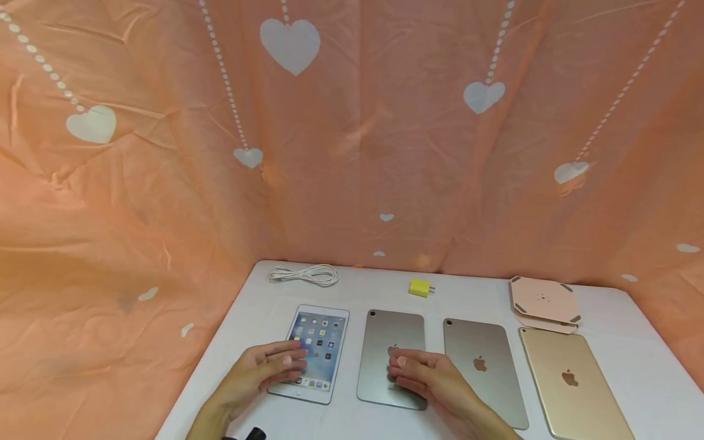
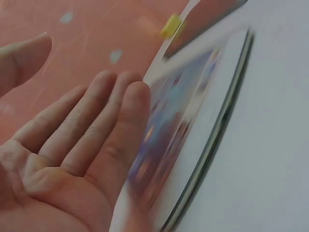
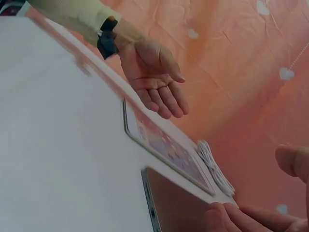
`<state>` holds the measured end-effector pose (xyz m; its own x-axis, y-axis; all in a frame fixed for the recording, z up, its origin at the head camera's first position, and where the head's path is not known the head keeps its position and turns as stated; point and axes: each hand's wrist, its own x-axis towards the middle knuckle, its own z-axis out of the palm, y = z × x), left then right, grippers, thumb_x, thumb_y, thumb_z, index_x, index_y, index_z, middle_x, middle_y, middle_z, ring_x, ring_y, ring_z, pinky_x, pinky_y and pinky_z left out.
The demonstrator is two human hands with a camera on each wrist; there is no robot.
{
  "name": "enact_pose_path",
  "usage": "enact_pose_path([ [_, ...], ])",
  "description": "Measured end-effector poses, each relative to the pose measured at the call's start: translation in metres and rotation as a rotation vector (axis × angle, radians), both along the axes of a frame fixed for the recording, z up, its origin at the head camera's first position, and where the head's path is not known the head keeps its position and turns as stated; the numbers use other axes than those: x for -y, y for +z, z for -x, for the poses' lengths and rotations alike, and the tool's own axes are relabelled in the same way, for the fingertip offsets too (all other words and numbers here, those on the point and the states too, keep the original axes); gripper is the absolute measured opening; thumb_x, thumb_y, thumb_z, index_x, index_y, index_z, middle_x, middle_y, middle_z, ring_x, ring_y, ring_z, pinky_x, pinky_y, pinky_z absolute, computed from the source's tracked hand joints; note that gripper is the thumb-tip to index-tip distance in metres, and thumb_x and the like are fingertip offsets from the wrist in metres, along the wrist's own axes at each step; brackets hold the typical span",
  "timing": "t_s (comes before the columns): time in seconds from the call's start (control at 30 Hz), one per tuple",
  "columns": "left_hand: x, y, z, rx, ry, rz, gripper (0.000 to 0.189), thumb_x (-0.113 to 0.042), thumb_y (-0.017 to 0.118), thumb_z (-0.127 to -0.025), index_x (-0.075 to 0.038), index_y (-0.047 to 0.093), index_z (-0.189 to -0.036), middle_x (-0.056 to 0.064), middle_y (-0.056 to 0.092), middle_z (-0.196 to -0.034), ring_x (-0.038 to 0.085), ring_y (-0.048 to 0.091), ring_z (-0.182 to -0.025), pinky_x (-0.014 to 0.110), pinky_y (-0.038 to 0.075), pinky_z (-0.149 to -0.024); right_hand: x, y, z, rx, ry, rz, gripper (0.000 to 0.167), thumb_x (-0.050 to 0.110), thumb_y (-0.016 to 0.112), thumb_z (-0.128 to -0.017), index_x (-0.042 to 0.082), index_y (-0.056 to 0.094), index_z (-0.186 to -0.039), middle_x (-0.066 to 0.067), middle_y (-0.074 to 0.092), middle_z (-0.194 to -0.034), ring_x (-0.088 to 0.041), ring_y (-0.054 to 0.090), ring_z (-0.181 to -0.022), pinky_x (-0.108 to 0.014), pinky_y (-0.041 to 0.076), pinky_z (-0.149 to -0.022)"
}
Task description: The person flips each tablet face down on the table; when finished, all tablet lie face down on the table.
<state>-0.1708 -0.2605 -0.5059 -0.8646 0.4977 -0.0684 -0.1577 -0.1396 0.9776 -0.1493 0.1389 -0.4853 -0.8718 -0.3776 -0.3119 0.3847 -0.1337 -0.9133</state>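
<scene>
My left hand (image 1: 264, 370) hovers over the left edge of a white tablet (image 1: 316, 348) that lies face up with its screen lit. Its fingers are straight and the palm faces inward, as the left wrist view shows. Over a grey tablet (image 1: 379, 342), lying back side up, is my right hand (image 1: 431, 376), fingers extended toward the left hand. Neither hand holds anything. In the right wrist view the left hand (image 3: 154, 79) appears above the white tablet (image 3: 169, 145), while the right fingers (image 3: 241, 217) overlap the grey tablet (image 3: 178, 203).
A second grey tablet (image 1: 489, 379) and a gold tablet (image 1: 577, 391) lie back side up on the right. Behind them sits a pink stand (image 1: 541, 299). A coiled white cable (image 1: 308, 275) and a yellow charger plug (image 1: 420, 288) lie along the back of the white table (image 1: 363, 287).
</scene>
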Motion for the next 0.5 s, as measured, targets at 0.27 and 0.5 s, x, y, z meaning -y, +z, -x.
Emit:
enact_pose_path([
  [0.27,0.038,0.011,0.005,0.072,0.232,0.18,0.063,-0.01,0.061,-0.111,0.026,0.034,-0.155,0.015,0.075,-0.138,0.014,0.078,-0.115,0.033,0.063,-0.101,0.047,-0.005,0.009,0.047,0.026,0.047,0.066,0.022,0.072,-0.108,-0.019,0.046,-0.152,-0.019,0.073,-0.139,-0.021,0.073,-0.124,-0.036,0.059,-0.11],
  [0.5,0.029,0.012,0.011,0.162,0.417,0.406,0.056,-0.011,0.069,-0.107,0.023,0.05,-0.147,0.025,0.075,-0.131,0.019,0.076,-0.108,0.036,0.066,-0.094,0.083,-0.01,0.012,0.087,-0.012,0.061,0.055,0.016,0.073,-0.106,-0.018,0.053,-0.144,-0.021,0.072,-0.134,-0.024,0.073,-0.122,-0.041,0.059,-0.111],
])
